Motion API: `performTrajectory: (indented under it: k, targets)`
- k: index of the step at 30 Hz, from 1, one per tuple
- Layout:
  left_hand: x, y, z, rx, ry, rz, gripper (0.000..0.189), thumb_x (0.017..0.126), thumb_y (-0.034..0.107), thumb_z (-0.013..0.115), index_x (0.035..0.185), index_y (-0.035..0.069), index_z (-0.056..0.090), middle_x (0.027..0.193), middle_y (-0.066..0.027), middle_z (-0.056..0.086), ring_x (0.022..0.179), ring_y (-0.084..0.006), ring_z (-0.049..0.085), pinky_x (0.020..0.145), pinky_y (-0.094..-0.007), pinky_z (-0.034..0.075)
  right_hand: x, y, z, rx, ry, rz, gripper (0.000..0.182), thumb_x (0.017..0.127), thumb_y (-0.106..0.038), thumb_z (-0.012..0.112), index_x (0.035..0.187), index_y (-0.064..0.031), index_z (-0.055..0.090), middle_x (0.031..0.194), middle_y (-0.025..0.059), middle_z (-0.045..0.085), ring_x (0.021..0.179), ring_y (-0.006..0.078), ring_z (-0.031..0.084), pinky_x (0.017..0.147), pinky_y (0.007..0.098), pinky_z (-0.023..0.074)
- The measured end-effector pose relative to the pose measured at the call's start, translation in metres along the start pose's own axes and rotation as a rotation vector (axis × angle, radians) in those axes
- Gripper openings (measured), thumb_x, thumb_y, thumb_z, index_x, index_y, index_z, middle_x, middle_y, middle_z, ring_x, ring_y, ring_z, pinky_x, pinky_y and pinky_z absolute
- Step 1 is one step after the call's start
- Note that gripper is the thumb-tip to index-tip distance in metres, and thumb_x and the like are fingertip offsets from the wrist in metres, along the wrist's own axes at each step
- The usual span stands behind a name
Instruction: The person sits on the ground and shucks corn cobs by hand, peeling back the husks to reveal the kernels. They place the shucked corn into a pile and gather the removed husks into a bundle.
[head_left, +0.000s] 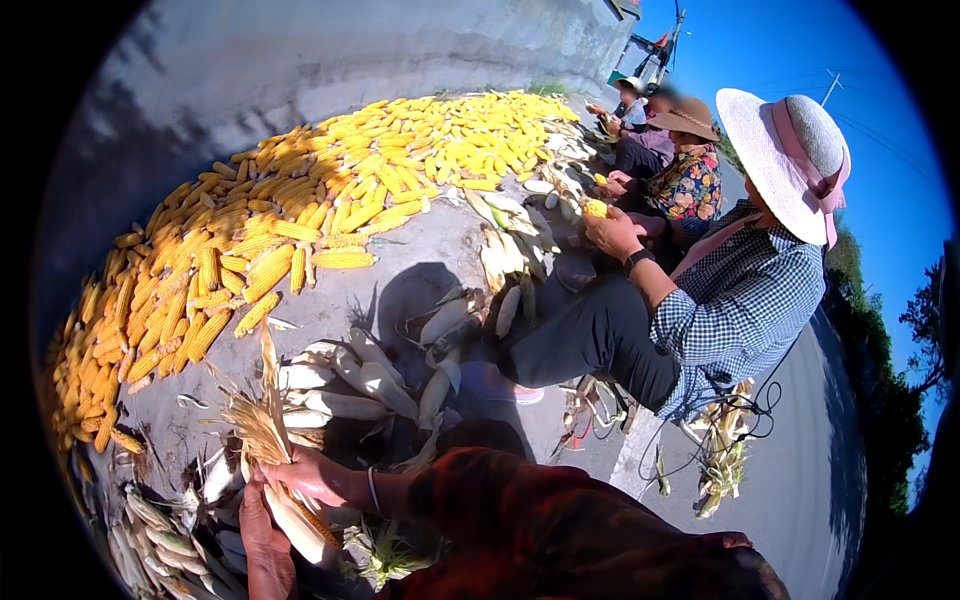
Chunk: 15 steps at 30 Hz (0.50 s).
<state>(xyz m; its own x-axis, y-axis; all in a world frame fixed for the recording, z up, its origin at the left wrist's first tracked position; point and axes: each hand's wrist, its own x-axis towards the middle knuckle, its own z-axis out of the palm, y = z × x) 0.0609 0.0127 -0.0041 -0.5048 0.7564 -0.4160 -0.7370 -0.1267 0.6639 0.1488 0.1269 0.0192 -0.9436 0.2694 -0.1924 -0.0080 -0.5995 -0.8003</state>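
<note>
Between my two hands is a corn ear with its dry husk (296, 525) partly parted, so a narrow strip of orange kernels shows along one side. My right hand (319, 476), with a pale bracelet on the wrist, grips the ear near the gathered husk leaves. Loose husk leaves (259, 427) fan upward above the fingers. From the bottom edge, my left hand (264, 529) closes on the same ear, its thumb close to the right hand. Unhusked ears (360, 379) lie just beyond my hands, and more unhusked ears (161, 540) are heaped at the lower left.
A long pile of husked yellow corn (300, 217) runs beside a grey wall (337, 45). To my right a person in a checked shirt (742, 300) sits holding a corn ear (595, 208); several others sit farther along. A cord (757, 420) and husks (724, 457) lie behind.
</note>
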Motion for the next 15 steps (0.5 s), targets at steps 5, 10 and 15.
performTrajectory:
  k: [5, 10, 15]
  targets:
    - [0.000, 0.004, -0.018, 0.057, -0.032, 0.112, 0.027, 0.082, 0.032, 0.059, 0.084, 0.005, 0.056, 0.079, -0.0041, 0.058, 0.072, -0.0158, 0.055, 0.066, -0.0294, 0.046, 0.005, 0.006, 0.009, 0.035, -0.057, -0.100, 0.010, 0.090, -0.011, 0.047, 0.097, -0.0057, 0.051, 0.074, -0.0012, 0.049, 0.067, 0.0078, 0.048, 0.061, 0.0228, 0.0418]
    - [-0.002, 0.003, 0.001, 0.159, -0.039, 0.118, 0.030, 0.083, 0.032, 0.057, 0.090, 0.003, 0.055, 0.080, -0.0050, 0.058, 0.069, -0.0160, 0.056, 0.061, -0.0290, 0.047, 0.000, -0.004, 0.000, 0.036, -0.049, -0.088, 0.008, 0.090, -0.014, 0.047, 0.089, -0.0066, 0.050, 0.066, -0.0025, 0.044, 0.059, 0.0068, 0.043, 0.055, 0.0219, 0.0382]
    - [0.004, 0.005, -0.009, 0.190, 0.026, 0.247, 0.038, 0.083, 0.032, 0.057, 0.104, 0.002, 0.052, 0.087, -0.0060, 0.059, 0.073, -0.0164, 0.057, 0.064, -0.0294, 0.048, -0.003, -0.010, 0.006, -0.013, -0.107, -0.127, 0.022, 0.091, -0.022, 0.047, 0.075, -0.0070, 0.048, 0.062, -0.0023, 0.043, 0.057, 0.0073, 0.043, 0.054, 0.0222, 0.0376]
